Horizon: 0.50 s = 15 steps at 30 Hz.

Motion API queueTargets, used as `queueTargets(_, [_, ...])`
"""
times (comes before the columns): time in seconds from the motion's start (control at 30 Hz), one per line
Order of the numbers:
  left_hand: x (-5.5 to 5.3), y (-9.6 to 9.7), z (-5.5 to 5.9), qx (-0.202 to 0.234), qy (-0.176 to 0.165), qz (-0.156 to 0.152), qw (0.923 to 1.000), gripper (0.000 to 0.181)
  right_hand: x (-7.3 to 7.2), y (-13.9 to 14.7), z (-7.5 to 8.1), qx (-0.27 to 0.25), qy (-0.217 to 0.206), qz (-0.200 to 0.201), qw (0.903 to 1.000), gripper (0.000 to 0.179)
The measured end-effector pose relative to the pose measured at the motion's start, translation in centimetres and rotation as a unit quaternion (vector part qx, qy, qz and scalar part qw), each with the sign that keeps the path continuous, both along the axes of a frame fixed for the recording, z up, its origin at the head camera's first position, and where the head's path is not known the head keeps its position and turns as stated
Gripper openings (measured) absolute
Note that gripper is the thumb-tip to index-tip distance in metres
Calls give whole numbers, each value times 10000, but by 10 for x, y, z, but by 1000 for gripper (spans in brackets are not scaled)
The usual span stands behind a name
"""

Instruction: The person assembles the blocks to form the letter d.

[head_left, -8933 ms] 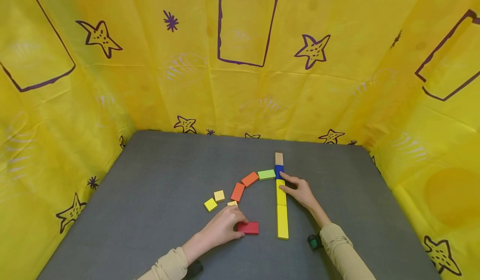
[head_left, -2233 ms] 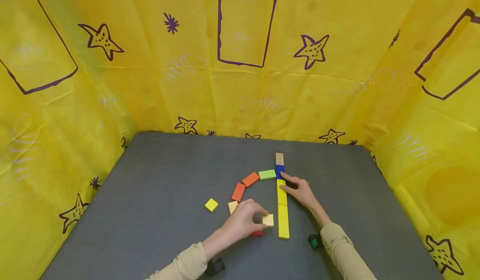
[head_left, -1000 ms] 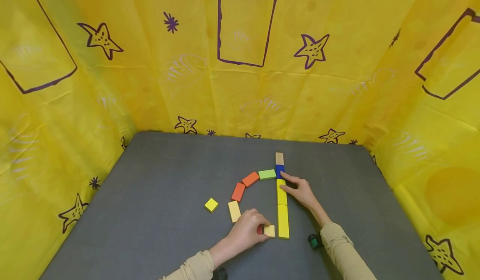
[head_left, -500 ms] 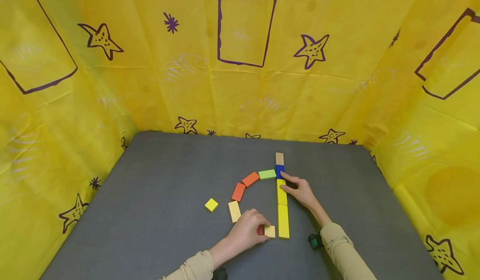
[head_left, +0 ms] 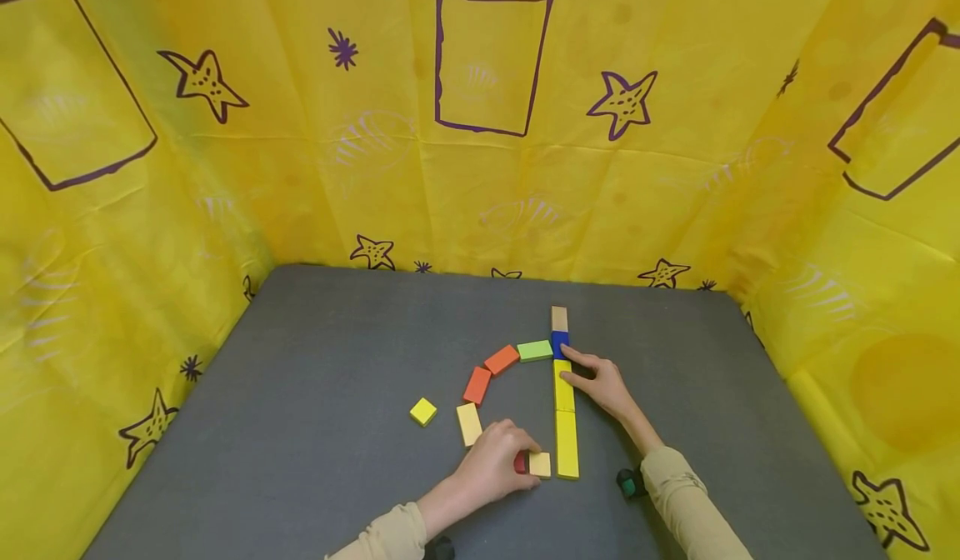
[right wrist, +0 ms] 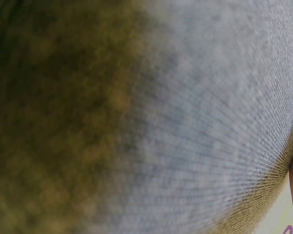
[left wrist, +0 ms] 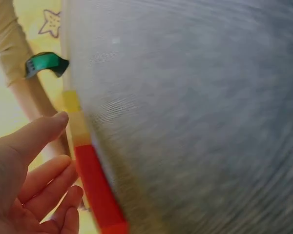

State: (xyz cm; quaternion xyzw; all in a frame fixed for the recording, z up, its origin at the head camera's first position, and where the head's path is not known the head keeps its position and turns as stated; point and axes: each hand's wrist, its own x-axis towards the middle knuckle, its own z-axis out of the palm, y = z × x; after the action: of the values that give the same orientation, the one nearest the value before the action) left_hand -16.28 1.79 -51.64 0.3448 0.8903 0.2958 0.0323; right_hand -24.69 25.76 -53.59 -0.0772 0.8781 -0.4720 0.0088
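My left hand (head_left: 492, 462) pinches a small cream block (head_left: 539, 465) between thumb and forefinger. This block lies at the right end of a red block (head_left: 521, 462), just left of the yellow column; the hand covers most of the red block in the head view. In the left wrist view the red block (left wrist: 98, 190) shows lengthwise beside my fingers. My right hand (head_left: 603, 385) rests its forefinger on a blue block (head_left: 560, 345) and its thumb on the upper yellow block (head_left: 563, 387). The right wrist view shows mostly table.
A light wooden block (head_left: 559, 319) tops the column and a lower yellow block (head_left: 567, 445) ends it. A green block (head_left: 535, 350), two orange blocks (head_left: 476, 386) and a cream oblong block (head_left: 468, 424) curve leftward. A yellow square block (head_left: 423, 411) lies apart on the grey table (head_left: 315, 443).
My left hand has left the red block, taken the small cream block from the left and set it at the red block's right end. In the last second almost nothing moves; my right hand stays.
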Motion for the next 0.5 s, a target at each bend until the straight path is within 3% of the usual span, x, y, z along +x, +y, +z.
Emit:
queueTargets(0.13, [-4, -9, 15, 133, -17, 70, 9999, 34, 8, -6, 19, -11, -25, 48, 10000, 50])
queueTargets(0.23, [-9, -22, 31, 277, 28, 357, 9990, 37, 10, -6, 22, 17, 17, 60, 10000, 51])
queueTargets(0.37, [-18, -48, 47, 532, 169, 1071, 9927, 40, 3, 0, 6, -51, 89, 40, 9999, 51])
queueTargets(0.5, [-27, -76, 53, 619, 268, 1914, 9792, 41, -5, 6, -10, 91, 96, 38, 9999, 52])
